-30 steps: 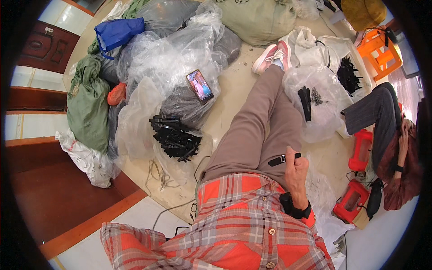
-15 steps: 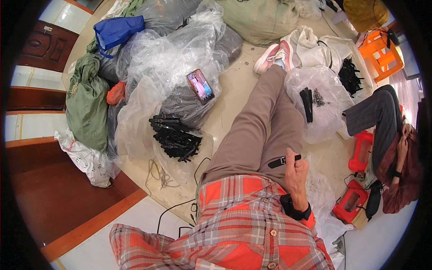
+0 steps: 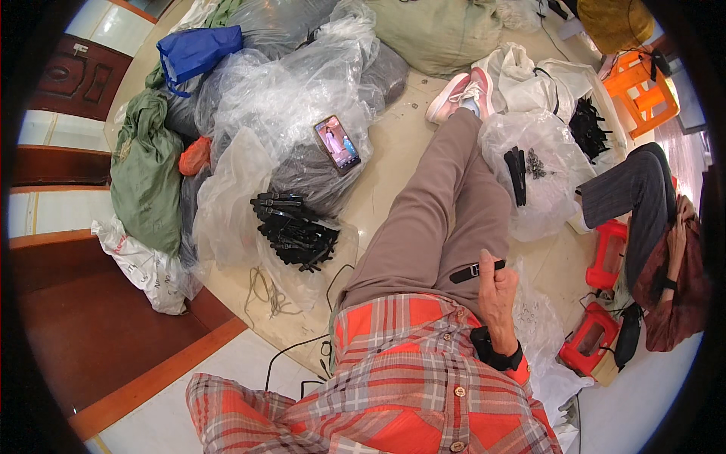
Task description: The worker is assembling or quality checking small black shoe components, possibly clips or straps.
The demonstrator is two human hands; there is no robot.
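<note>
My right hand [image 3: 499, 296] is closed over my lap, pinching a short black strap with a silver buckle [image 3: 466, 272]. A black band circles that wrist. My left hand is out of sight; only its plaid sleeve [image 3: 231, 405] shows at the lower left. To the left of my legs, a pile of black buckled straps [image 3: 295, 233] lies on clear plastic. Right of my legs, a clear plastic bag [image 3: 556, 193] carries a few black straps [image 3: 516, 175] and a cluster of small metal pieces [image 3: 535, 165].
A lit phone [image 3: 337, 144] rests on a plastic-wrapped bundle. Green sacks [image 3: 147, 181] and a blue bag [image 3: 198, 54] crowd the left. At the right sit another person [image 3: 673, 280], red stools [image 3: 588, 339], an orange stool [image 3: 641, 91] and more black straps [image 3: 588, 130].
My right hand keeps its hold on the strap in nearly the same place. The phone's picture has changed, and the other person at the right has shifted slightly.
</note>
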